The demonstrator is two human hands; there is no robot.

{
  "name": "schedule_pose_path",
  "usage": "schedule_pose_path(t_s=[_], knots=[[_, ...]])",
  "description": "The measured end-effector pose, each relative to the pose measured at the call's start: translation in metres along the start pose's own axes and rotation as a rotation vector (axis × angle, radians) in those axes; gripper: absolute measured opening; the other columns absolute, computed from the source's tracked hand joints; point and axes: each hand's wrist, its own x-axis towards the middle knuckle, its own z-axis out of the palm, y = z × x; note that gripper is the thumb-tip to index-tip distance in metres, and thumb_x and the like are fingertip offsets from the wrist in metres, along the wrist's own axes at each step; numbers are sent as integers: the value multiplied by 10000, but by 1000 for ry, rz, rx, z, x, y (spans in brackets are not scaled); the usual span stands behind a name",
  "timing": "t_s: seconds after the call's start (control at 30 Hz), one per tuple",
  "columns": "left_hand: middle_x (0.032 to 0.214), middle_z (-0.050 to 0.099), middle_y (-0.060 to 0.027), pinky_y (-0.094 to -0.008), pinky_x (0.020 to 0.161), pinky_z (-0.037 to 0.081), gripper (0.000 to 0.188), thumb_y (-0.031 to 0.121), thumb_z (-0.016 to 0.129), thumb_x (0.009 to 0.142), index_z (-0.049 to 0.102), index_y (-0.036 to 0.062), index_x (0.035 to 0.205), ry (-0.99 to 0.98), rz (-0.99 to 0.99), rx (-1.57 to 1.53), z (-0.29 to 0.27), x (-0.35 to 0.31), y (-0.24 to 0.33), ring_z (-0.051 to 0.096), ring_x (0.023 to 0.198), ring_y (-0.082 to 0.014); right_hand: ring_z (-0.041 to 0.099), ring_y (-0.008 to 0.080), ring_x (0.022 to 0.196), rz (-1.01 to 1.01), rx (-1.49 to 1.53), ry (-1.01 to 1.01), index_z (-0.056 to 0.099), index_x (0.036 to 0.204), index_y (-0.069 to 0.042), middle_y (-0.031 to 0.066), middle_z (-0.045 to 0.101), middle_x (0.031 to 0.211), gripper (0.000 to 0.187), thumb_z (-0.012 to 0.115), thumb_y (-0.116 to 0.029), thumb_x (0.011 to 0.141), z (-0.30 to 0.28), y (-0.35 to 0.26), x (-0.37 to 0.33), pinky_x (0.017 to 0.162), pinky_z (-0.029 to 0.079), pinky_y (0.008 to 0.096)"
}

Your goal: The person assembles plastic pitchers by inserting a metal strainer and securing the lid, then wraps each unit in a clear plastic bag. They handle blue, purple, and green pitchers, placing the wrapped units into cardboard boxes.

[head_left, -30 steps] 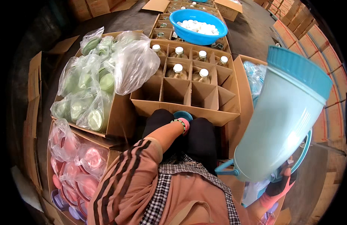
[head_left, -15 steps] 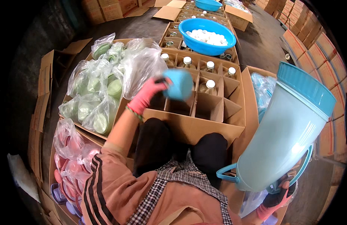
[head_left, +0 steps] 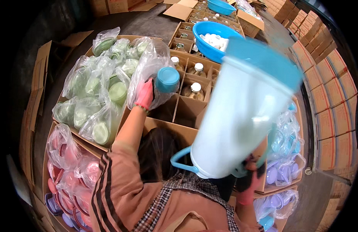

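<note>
A small teal plastic cup (head_left: 167,79) and a tall pale-blue plastic pitcher (head_left: 233,120) were held up.
The left hand (head_left: 145,92) gripped the cup above a divided brown cardboard box's (head_left: 181,132) left side; the right hand (head_left: 249,181) clasped the pitcher's near end, its wide teal end slanting far right.

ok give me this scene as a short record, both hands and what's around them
left hand: holds small blue cylindrical plastic cup
right hand: grips large tilted pale-blue plastic container near its lower end
ahead: divided brown cardboard box with white-capped clear bottles
beyond: round blue plastic basin of small white caps
left side: green plastic pieces in clear plastic bags
</note>
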Motion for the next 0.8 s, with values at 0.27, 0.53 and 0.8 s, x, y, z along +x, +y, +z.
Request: schedule_pose_path(t_s=[0.27, 0.53, 0.8], knots=[[1294, 313, -222, -355, 1024, 206, 563, 192, 510, 828, 259, -57, 1266, -616, 267, 411, -26, -240, 49, 261, 1241, -314, 498, 95, 699, 23, -348, -242, 557, 812, -5, 36, 553, 773, 172, 661, -91, 706, 24, 38, -21, 638, 408, 227], [1118, 436, -24, -267, 901, 336, 490, 356, 377, 896, 334, 29, 1258, -646, -681, -352, -54, -331, -42, 414, 1013, -138, 519, 153, 809, -227, 43, -210, 532, 867, -24, 55, 564, 857, 189, 642, -91, 729, 11, 19, -22, 764, 412, 304], [1213, 370, -233, -378, 931, 310, 569, 189, 563, 753, 331, -25, 1227, -599, 668, 1039, -38, -302, 49, 389, 1091, -359, 584, 136, 773, 340, -339, -632, 590, 908, -5, 81, 631, 834, 319, 729, -145, 657, -4, 67, -72, 743, 450, 285]])
